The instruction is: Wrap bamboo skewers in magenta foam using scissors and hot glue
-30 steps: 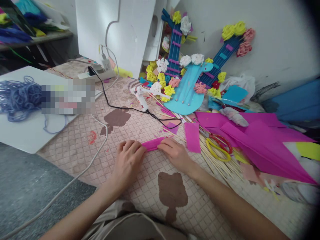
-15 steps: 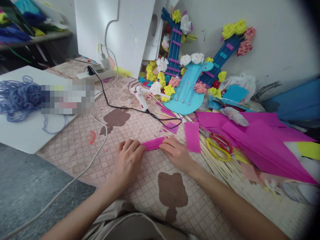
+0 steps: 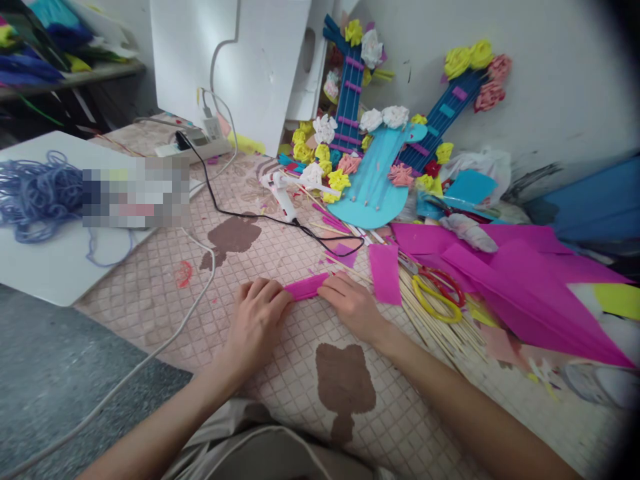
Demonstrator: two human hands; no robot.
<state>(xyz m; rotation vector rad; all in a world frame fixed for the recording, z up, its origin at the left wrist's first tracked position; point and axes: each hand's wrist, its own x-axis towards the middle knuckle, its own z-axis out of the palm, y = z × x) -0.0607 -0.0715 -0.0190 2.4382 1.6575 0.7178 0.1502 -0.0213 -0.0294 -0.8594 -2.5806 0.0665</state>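
A narrow folded strip of magenta paper (image 3: 306, 287) lies on the pink checked mat (image 3: 280, 373). My left hand (image 3: 256, 321) presses its left end with the fingers curled down over it. My right hand (image 3: 351, 305) covers the strip's right end, fingers bent and pinching the paper against the mat. Only the middle of the strip shows between the two hands.
Right of my hands lie a magenta paper piece (image 3: 385, 273), yellow and red scissors (image 3: 440, 293), wooden skewers (image 3: 440, 330) and large magenta sheets (image 3: 520, 287). A white glue gun (image 3: 281, 190) with a black cord and blue paper guitars (image 3: 373, 180) with paper flowers stand behind. A white board (image 3: 55, 267) with blue yarn sits left.
Both hands stay on the strip; my right hand has crept slightly left and up along it. Little else has moved.
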